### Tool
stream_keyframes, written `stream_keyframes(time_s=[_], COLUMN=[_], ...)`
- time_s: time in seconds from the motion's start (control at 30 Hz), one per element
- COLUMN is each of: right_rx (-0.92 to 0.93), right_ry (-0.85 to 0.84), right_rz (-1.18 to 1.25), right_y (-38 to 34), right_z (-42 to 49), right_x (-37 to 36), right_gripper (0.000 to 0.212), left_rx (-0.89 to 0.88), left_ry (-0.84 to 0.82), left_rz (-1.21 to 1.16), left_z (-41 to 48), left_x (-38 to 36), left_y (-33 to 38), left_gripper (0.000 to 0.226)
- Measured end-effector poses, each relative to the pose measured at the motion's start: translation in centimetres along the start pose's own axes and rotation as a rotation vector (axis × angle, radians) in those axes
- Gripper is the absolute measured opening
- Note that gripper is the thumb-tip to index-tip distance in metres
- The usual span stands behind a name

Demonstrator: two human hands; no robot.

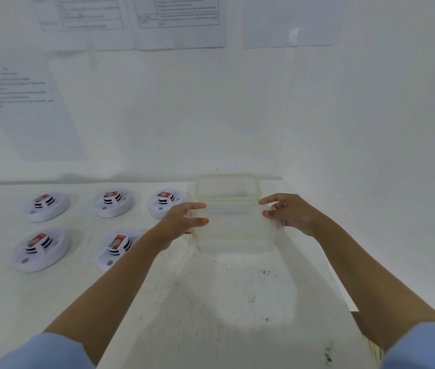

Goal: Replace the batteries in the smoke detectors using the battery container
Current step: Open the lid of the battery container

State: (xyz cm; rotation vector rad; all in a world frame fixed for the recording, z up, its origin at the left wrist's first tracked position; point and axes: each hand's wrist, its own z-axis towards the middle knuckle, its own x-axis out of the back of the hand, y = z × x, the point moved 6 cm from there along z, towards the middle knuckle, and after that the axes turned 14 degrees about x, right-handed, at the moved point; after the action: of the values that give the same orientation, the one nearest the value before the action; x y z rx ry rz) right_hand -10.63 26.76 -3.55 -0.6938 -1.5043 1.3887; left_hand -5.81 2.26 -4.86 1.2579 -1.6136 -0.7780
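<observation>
Head view. The battery container (pixel 228 235), a translucent, near-colourless plastic box with a rounded rim, stands on the white table (pixel 211 302) close to the wall (pixel 237 115), just to the right of five smoke detectors (pixel 113 202) set in two rows, each bearing a red-labelled battery (pixel 111 194) on top. The left hand (pixel 181 222) and right hand (pixel 291 211) flank the box at its two short sides, fingers (pixel 197 206) spread and only slightly bent, with the thumb tips at or just against the side walls; no grip has closed, and whether contact is firm cannot be told. Whether the box holds anything, or is lidded, cannot be told through the cloudy plastic. Judged from its thin walls, the box is probably light and somewhat flexible, with smooth sides that may slip under a loose pinch and bow inward under a hard one. The stiffer rim, or the side walls just beneath it, probably offers the surest hold, taken symmetrically by both hands. Printed sheets (pixel 179 20) hang on the wall above.
</observation>
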Motion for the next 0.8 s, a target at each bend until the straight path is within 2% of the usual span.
stream_keyframes(time_s=[0.17, 0.27, 0.43, 0.47, 0.6, 0.8], right_rx=[-0.030, -0.031, 0.059, 0.081, 0.156, 0.168], right_ry=[-0.014, 0.052, 0.031, 0.028, 0.004, -0.033], right_rz=[0.149, 0.253, 0.294, 0.284, 0.209, -0.045], right_y=[-0.4, -0.8, -2.0, -2.4, -3.1, -0.1], right_z=[-0.2, -0.6, -2.7, -3.3, -6.4, -10.7], right_x=[0.6, 0.9, 0.5, 0.5, -0.2, -2.4], right_gripper=[0.048, 0.060, 0.044, 0.041, 0.034, 0.041], left_rx=[-0.044, -0.161, -0.358, -0.371, -0.401, -0.479], left_ry=[0.055, 0.126, 0.121, 0.119, 0.023, -0.054], left_rz=[-0.037, -0.088, -0.222, -0.215, -0.169, 0.199], left_z=[-0.5, -2.0, -5.1, -5.7, -8.6, -10.9], left_x=[1.0, 1.8, 3.2, 3.1, 2.4, 0.3], left_y=[0.1, 1.0, 1.4, 1.4, 0.9, -2.9], left_gripper=[0.033, 0.039, 0.069, 0.068, 0.038, 0.038])
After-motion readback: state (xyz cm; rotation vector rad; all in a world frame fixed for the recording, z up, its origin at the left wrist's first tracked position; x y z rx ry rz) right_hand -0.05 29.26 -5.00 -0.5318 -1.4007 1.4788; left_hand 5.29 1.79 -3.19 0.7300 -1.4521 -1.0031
